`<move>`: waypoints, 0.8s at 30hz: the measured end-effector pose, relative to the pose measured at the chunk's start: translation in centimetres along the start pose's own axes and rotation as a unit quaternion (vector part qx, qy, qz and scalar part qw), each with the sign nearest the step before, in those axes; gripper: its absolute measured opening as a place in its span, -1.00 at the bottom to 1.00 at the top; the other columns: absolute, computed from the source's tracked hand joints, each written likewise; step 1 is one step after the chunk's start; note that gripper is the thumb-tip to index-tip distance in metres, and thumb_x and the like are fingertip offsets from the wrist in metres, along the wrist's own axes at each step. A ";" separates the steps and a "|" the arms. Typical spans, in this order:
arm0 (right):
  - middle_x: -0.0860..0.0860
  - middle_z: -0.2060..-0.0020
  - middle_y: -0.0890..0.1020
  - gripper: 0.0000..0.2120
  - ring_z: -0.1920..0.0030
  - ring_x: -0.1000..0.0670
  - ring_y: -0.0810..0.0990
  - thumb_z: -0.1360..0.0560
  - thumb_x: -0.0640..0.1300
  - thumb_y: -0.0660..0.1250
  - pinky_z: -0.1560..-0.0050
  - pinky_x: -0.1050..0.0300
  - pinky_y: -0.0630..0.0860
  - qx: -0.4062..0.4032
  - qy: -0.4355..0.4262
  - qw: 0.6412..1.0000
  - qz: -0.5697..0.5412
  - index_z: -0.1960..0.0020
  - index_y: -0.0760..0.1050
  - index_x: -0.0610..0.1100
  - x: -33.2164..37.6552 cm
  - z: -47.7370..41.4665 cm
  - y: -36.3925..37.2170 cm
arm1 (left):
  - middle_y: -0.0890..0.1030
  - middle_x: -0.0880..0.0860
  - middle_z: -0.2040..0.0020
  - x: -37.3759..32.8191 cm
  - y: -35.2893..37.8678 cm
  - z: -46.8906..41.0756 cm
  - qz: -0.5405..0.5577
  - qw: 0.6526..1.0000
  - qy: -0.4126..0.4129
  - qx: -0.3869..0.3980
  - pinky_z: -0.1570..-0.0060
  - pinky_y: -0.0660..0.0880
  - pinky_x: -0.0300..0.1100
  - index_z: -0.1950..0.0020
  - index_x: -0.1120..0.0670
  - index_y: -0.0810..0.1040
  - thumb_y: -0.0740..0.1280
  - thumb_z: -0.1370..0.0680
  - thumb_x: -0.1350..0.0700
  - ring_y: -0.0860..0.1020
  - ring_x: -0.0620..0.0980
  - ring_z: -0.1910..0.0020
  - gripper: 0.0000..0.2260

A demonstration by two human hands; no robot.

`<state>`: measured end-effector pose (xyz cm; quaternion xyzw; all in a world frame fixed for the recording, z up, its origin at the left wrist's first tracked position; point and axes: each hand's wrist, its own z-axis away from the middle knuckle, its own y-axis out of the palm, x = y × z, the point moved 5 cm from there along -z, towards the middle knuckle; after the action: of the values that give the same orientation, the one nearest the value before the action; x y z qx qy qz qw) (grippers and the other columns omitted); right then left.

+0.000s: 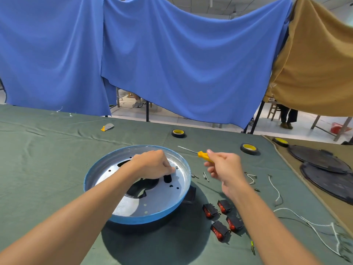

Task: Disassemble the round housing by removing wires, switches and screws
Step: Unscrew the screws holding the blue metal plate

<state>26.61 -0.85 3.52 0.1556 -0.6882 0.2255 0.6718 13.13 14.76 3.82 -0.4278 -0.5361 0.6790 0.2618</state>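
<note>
A round blue-rimmed metal housing (133, 219) sits open side up on a green cloth-covered counter (47, 159). Inside, near its right wall, the left hand (152, 165) pinches a small silver screw (176, 167) with curled fingertips. The right hand (223, 169) grips a yellow-handled screwdriver (203, 155), raised just right of the rim. Likely risk: the tiny screw slips from the pinch and drops through a cutout in the housing floor, or rolls away across the cloth.

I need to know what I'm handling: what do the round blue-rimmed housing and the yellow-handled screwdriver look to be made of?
The round blue-rimmed housing is probably sheet metal. Its inner plate is bare, silvery and reflective with punched holes, and the blue outer wall looks painted or film-covered. The yellow-handled screwdriver likely has a moulded plastic handle, a glossy uniform yellow. Its thin shaft is grey and shiny, apparently steel.
</note>
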 end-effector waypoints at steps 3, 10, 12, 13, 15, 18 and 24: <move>-0.01 0.39 0.61 -0.78 0.47 0.09 0.50 -0.58 -0.02 0.30 0.39 0.16 0.45 -0.056 -0.029 0.998 -0.001 0.06 0.60 -0.16 -2.2 0.6 0.9 | 0.67 -0.11 0.10 -0.6 -0.3 0.0 -0.067 0.993 -0.013 -0.095 0.15 0.49 -0.10 0.05 -0.13 0.69 0.29 -0.56 -0.18 0.59 0.02 0.08 -0.77; 0.01 0.17 0.68 -0.75 0.15 -0.04 0.62 -0.58 0.03 0.26 0.07 0.11 0.49 -0.133 -0.228 0.958 0.109 -0.11 0.61 -0.08 -1.5 2.8 2.6 | 0.64 -0.14 -0.05 -1.0 -0.4 -0.6 -0.056 0.993 0.002 -0.100 0.08 0.52 -0.10 -0.15 -0.17 0.61 0.35 -0.54 -0.13 0.56 -0.01 -0.05 -0.79; -0.02 0.06 0.68 -0.73 0.06 -0.02 0.61 -0.58 -0.02 0.28 0.07 0.32 0.33 -0.147 -0.255 0.945 0.140 -0.16 0.61 -0.14 -2.1 3.4 3.1 | 0.63 -0.15 -0.04 -1.1 -0.3 -0.8 -0.045 0.994 0.008 -0.097 0.04 0.54 -0.07 -0.11 -0.20 0.63 0.36 -0.54 -0.07 0.55 -0.03 -0.06 -0.84; -0.02 0.04 0.68 -0.74 0.06 0.00 0.59 -0.58 -0.04 0.29 0.09 0.37 0.28 -0.146 -0.264 0.942 0.145 -0.16 0.61 -0.15 -2.2 3.6 3.4 | 0.63 -0.15 -0.04 -1.1 -0.2 -0.8 -0.044 0.994 0.011 -0.096 0.03 0.55 -0.05 -0.08 -0.20 0.64 0.36 -0.54 -0.04 0.55 -0.03 -0.06 -0.85; -0.02 0.08 0.66 -0.77 0.12 0.08 0.52 -0.57 -0.07 0.32 0.13 0.41 0.24 -0.144 -0.281 0.937 0.151 -0.14 0.62 -0.16 -2.0 3.6 3.7 | 0.64 -0.16 -0.04 -1.5 -0.2 -1.0 -0.065 0.993 0.022 -0.099 0.03 0.56 -0.04 -0.07 -0.21 0.65 0.35 -0.54 0.01 0.55 -0.01 -0.06 -0.83; 0.09 0.19 0.58 -0.80 0.19 0.13 0.46 -0.56 -0.08 0.34 0.20 0.42 0.26 -0.134 -0.293 0.933 0.159 -0.10 0.64 -0.14 -1.9 3.5 3.7 | 0.65 -0.13 -0.03 -1.8 -0.2 -1.1 -0.099 0.989 0.035 -0.109 0.10 0.51 -0.09 -0.07 -0.22 0.65 0.32 -0.56 0.03 0.55 0.03 -0.05 -0.82; 0.15 0.22 0.54 -0.83 0.21 0.17 0.48 -0.56 -0.06 0.33 0.23 0.53 0.27 -0.117 -0.289 0.937 0.159 -0.04 0.64 -0.11 -2.3 3.3 3.7 | 0.62 -0.01 -0.05 -2.0 0.1 -1.4 -0.155 0.978 0.039 -0.132 0.18 0.46 -0.08 -0.03 -0.05 0.64 0.25 -0.61 -0.06 0.56 0.10 -0.04 -0.80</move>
<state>21.97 0.39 0.89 0.0229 -0.8898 0.1924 0.4132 15.36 13.81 4.20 -0.3963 -0.6702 0.5363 0.3257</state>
